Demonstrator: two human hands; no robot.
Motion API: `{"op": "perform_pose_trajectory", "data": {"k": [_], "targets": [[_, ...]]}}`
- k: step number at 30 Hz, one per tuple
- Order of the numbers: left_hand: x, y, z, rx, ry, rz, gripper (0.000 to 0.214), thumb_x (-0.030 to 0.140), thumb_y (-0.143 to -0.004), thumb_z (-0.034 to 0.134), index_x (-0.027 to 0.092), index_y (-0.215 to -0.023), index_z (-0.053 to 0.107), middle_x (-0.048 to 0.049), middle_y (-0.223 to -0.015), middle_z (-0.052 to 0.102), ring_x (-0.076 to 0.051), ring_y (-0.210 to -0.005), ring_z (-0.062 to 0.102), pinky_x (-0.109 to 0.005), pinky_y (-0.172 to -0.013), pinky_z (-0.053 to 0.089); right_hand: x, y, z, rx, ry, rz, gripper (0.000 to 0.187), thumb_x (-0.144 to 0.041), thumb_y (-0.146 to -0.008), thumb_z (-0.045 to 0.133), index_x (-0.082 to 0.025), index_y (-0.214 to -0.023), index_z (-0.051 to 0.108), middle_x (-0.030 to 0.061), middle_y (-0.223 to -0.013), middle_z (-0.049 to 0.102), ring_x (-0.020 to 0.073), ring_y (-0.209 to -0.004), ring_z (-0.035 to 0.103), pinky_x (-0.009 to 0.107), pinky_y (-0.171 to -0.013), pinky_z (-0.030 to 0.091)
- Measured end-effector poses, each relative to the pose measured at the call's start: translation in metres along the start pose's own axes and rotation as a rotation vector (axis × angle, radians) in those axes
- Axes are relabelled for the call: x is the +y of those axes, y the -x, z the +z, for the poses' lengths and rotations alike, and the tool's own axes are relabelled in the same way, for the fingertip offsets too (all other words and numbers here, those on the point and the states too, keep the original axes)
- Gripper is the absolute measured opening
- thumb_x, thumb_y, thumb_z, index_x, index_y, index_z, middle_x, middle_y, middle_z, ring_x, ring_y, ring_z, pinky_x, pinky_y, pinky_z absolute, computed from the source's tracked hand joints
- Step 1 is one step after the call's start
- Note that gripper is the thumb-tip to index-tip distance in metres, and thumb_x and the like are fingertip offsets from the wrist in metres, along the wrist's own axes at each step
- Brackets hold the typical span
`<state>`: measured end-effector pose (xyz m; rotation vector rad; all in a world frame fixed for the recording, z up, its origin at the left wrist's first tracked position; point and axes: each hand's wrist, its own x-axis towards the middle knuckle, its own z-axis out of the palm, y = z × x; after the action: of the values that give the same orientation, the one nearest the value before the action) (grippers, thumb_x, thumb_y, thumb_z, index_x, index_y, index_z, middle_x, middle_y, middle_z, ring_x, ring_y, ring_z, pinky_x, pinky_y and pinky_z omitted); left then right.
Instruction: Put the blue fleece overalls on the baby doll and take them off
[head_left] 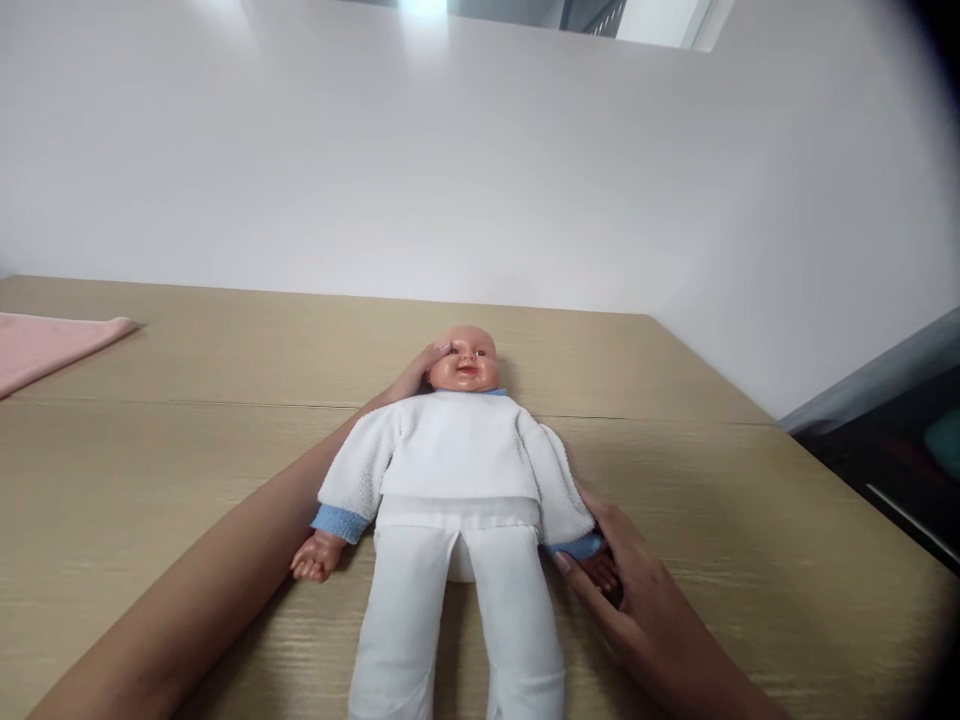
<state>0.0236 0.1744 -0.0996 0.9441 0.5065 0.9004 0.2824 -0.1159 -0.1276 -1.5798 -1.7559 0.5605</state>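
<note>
A baby doll (457,470) in a white top with blue cuffs and white trousers lies on its back on the wooden table (675,400), head away from me. My left hand (417,375) cups the side of the doll's head, fingers curved against it. My right hand (626,570) lies over the doll's hand and blue cuff at its side, fingers closed around the small hand.
A pink cloth (45,345) lies at the table's far left edge. A white wall rises behind the table. To the right, past the table's edge, stands a dark surface (892,450).
</note>
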Motion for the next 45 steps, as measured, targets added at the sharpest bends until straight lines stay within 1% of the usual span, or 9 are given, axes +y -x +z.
{"op": "perform_pose_trajectory", "data": {"k": [4, 9, 17, 22, 29, 33, 37, 41, 45], "targets": [[0.001, -0.001, -0.002, -0.052, 0.004, -0.049, 0.05, 0.05, -0.099, 0.075, 0.011, -0.13, 0.08, -0.017, -0.142, 0.077, -0.042, -0.148, 0.062, -0.051, -0.131, 0.047, 0.002, 0.0, 0.001, 0.011, 0.017, -0.015, 0.056, -0.045, -0.109, 0.061, -0.033, -0.162, 0.047, 0.0112, -0.147, 0.07, 0.0326, -0.127, 0.073, 0.046, -0.102, 0.066], [0.001, -0.002, -0.003, -0.037, 0.023, -0.056, 0.045, 0.047, -0.102, 0.073, 0.011, -0.129, 0.081, -0.0145, -0.145, 0.076, -0.038, -0.153, 0.058, -0.045, -0.132, 0.046, 0.0, 0.001, 0.0, 0.004, 0.007, 0.003, 0.054, -0.046, -0.109, 0.061, -0.032, -0.16, 0.05, 0.0105, -0.138, 0.074, 0.03, -0.113, 0.077, 0.042, -0.092, 0.068], [-0.002, -0.005, -0.008, -0.048, 0.051, -0.064, 0.044, 0.048, -0.1, 0.076, 0.013, -0.125, 0.081, -0.0162, -0.137, 0.08, -0.041, -0.142, 0.067, -0.049, -0.128, 0.049, -0.002, 0.001, -0.001, 0.004, -0.006, 0.017, 0.054, -0.047, -0.108, 0.062, -0.032, -0.159, 0.05, 0.0094, -0.137, 0.075, 0.0298, -0.113, 0.078, 0.042, -0.094, 0.069], [-0.002, 0.001, 0.001, -0.15, 0.048, -0.126, 0.054, 0.056, -0.104, 0.066, 0.01, -0.129, 0.08, -0.0188, -0.138, 0.079, -0.041, -0.139, 0.069, -0.05, -0.126, 0.051, -0.002, 0.0, -0.001, 0.005, -0.014, 0.017, 0.052, -0.047, -0.108, 0.061, -0.033, -0.158, 0.05, 0.0091, -0.138, 0.075, 0.0289, -0.113, 0.078, 0.039, -0.091, 0.069], [0.002, 0.005, 0.01, -0.14, 0.039, -0.129, 0.054, 0.054, -0.109, 0.057, 0.009, -0.128, 0.08, -0.0171, -0.137, 0.079, -0.038, -0.138, 0.07, -0.048, -0.128, 0.049, 0.001, 0.0, 0.0, 0.009, 0.019, 0.005, 0.053, -0.047, -0.109, 0.061, -0.035, -0.159, 0.048, 0.0076, -0.145, 0.072, 0.0282, -0.126, 0.074, 0.039, -0.099, 0.067], [0.002, 0.002, 0.005, -0.145, 0.043, -0.142, 0.054, 0.054, -0.107, 0.062, 0.01, -0.132, 0.078, -0.0173, -0.141, 0.078, -0.038, -0.142, 0.068, -0.047, -0.13, 0.047, 0.001, 0.0, -0.001, 0.0, 0.015, 0.009, 0.053, -0.047, -0.109, 0.062, -0.035, -0.159, 0.048, 0.0077, -0.145, 0.071, 0.0281, -0.125, 0.074, 0.039, -0.102, 0.065], [-0.002, -0.004, -0.006, -0.083, 0.034, -0.144, 0.056, 0.058, -0.102, 0.071, 0.013, -0.134, 0.078, -0.0168, -0.141, 0.077, -0.037, -0.145, 0.065, -0.046, -0.132, 0.044, 0.0, 0.001, -0.001, -0.013, 0.006, 0.016, 0.053, -0.049, -0.11, 0.059, -0.034, -0.159, 0.046, 0.0093, -0.148, 0.069, 0.0298, -0.128, 0.072, 0.043, -0.105, 0.064], [-0.004, -0.009, -0.011, -0.076, 0.022, -0.137, 0.059, 0.062, -0.101, 0.071, 0.014, -0.134, 0.078, -0.0175, -0.142, 0.077, -0.038, -0.148, 0.063, -0.045, -0.132, 0.045, 0.0, 0.004, 0.002, -0.03, -0.03, 0.044, 0.052, -0.049, -0.112, 0.056, -0.035, -0.16, 0.043, 0.0097, -0.146, 0.068, 0.0275, -0.115, 0.075, 0.04, -0.095, 0.066], [-0.004, -0.011, -0.012, -0.065, 0.039, -0.144, 0.057, 0.061, -0.101, 0.071, 0.014, -0.131, 0.078, -0.0174, -0.146, 0.075, -0.036, -0.147, 0.064, -0.043, -0.132, 0.044, 0.002, 0.004, 0.006, 0.003, -0.017, 0.024, 0.052, -0.05, -0.112, 0.056, -0.035, -0.16, 0.044, 0.0102, -0.146, 0.068, 0.0297, -0.119, 0.073, 0.043, -0.098, 0.065]]}}
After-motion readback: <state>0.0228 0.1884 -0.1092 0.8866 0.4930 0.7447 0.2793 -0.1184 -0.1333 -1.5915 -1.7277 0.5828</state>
